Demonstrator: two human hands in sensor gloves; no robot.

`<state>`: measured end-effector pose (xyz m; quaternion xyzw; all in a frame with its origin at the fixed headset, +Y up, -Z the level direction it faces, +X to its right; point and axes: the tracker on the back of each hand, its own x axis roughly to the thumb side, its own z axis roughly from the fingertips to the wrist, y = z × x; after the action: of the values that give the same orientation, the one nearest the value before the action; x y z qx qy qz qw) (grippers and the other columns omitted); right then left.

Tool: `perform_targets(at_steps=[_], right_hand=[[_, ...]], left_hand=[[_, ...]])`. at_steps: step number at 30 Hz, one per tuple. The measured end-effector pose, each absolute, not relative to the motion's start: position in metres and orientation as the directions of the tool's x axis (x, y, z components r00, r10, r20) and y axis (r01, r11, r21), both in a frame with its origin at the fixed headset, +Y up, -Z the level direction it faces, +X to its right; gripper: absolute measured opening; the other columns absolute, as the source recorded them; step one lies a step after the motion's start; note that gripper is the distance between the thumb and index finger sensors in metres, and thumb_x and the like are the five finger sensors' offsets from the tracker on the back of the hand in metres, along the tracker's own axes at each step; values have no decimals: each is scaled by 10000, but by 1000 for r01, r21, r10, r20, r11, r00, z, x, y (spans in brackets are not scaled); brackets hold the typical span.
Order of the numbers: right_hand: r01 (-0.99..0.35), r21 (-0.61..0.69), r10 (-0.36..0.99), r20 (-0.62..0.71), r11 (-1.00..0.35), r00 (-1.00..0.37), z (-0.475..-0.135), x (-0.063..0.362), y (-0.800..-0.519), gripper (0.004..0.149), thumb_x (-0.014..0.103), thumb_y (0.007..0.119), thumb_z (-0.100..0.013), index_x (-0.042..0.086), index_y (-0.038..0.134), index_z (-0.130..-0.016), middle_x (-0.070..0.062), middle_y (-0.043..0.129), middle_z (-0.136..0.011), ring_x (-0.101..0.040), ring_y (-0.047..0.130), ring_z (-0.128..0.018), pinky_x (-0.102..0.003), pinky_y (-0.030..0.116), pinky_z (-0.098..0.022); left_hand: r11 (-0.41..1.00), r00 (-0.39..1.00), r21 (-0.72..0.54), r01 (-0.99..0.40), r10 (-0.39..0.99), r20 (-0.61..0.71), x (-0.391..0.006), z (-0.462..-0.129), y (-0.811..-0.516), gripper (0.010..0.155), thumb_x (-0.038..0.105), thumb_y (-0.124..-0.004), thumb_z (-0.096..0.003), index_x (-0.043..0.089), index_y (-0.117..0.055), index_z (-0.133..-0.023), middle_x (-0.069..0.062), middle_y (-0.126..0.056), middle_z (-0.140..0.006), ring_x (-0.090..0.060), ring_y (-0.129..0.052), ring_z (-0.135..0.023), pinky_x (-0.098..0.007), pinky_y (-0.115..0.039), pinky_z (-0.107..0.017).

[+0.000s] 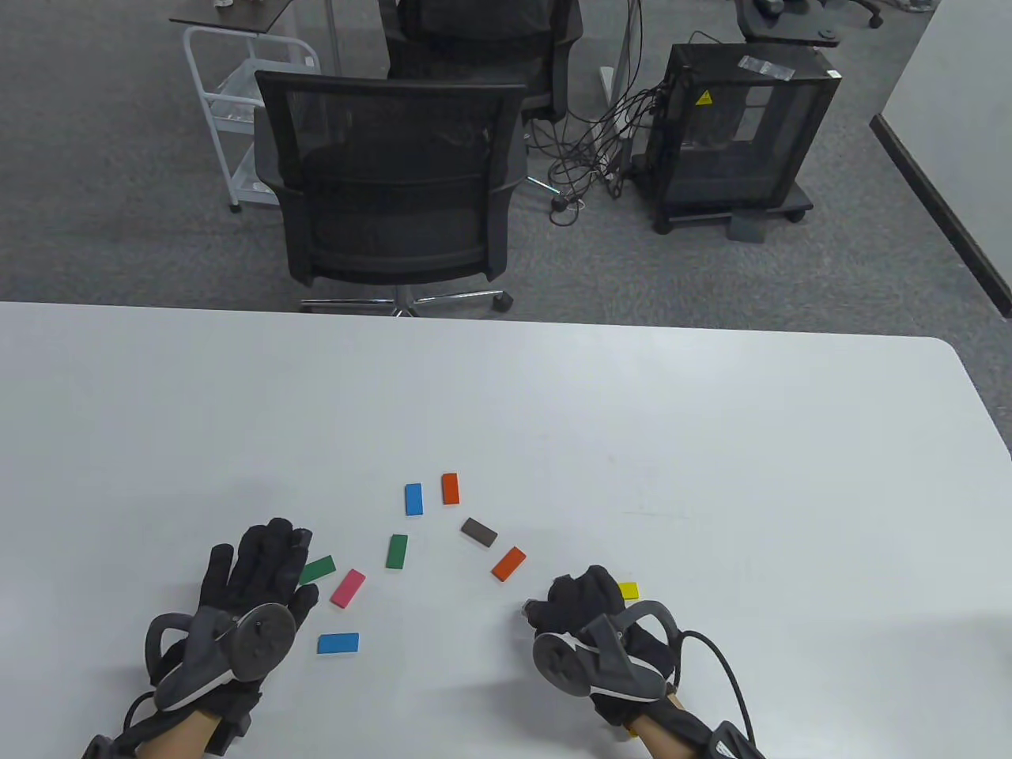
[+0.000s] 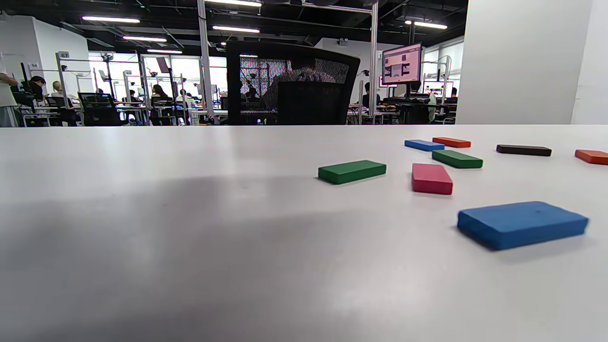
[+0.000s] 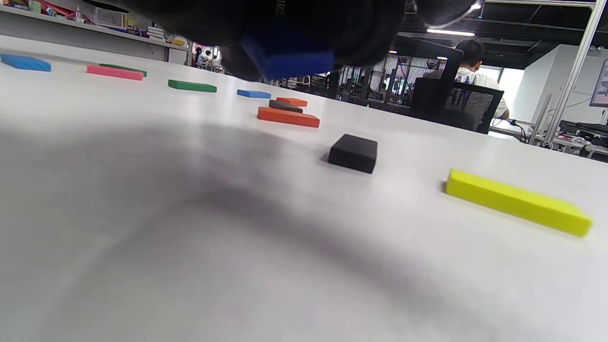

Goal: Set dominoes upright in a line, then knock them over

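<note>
While the gloved left hand (image 1: 257,573) lies flat on the white tabletop (image 1: 711,474) with its fingers straight and spread, holding nothing, the gloved right hand (image 1: 581,605) is curled, and the right wrist view shows a dark blue block (image 3: 289,59) tucked among its fingers above the table. Every flat wooden domino on the table lies on its face; none stands upright. Just beyond the left fingertips lies a green domino (image 1: 317,569), with a pink domino (image 1: 348,588) beside it and a light blue domino (image 1: 338,643) nearer the person, right of that hand's round grey tracker (image 1: 257,632). Further out sit a second green domino (image 1: 397,551), a blue domino (image 1: 413,499) and an orange-red domino (image 1: 450,488) side by side, then a dark brown domino (image 1: 479,532) and another orange domino (image 1: 508,563) slanting towards the right hand. A yellow domino (image 1: 628,590) peeks out just behind the right hand; in the right wrist view it lies flat near a black domino (image 3: 354,152), which the table view does not show. Across the table stands a black mesh office chair (image 1: 391,182), and on the grey carpet a black equipment cabinet (image 1: 739,134) carries a yellow triangular warning sticker (image 1: 703,98). In the left wrist view, small numbered signs on distant frames are too small to read reliably, and a monitor (image 2: 402,63) shows unreadable content.
</note>
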<state>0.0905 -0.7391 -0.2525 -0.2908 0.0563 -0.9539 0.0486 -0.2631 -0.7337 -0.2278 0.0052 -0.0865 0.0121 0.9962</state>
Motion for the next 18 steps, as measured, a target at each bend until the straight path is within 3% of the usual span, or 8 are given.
perform_targets(at_steps=[11, 18], right_hand=[[-60, -154, -39, 568, -986, -822, -249, 95, -726, 357, 420, 745, -516, 283, 769, -845, -128, 798, -867, -204, 860, -695, -544, 579, -740], [-174, -70, 94, 616, -982, -782, -254, 84, -714, 352, 390, 768, -527, 262, 786, -855, -127, 820, -898, -221, 882, -728, -531, 582, -746]], left_hand=[[999, 983, 26, -22, 16, 185, -263, -226, -733, 654, 502, -398, -704, 190, -323, -1274, -112, -305, -1342, -383, -322, -1225, -570, -237, -881], [1000, 977, 30, 6, -12, 211, -258, -225, -736, 656, 505, -398, -704, 192, -318, -1274, -110, -303, -1343, -382, -319, -1226, -571, -235, -882]])
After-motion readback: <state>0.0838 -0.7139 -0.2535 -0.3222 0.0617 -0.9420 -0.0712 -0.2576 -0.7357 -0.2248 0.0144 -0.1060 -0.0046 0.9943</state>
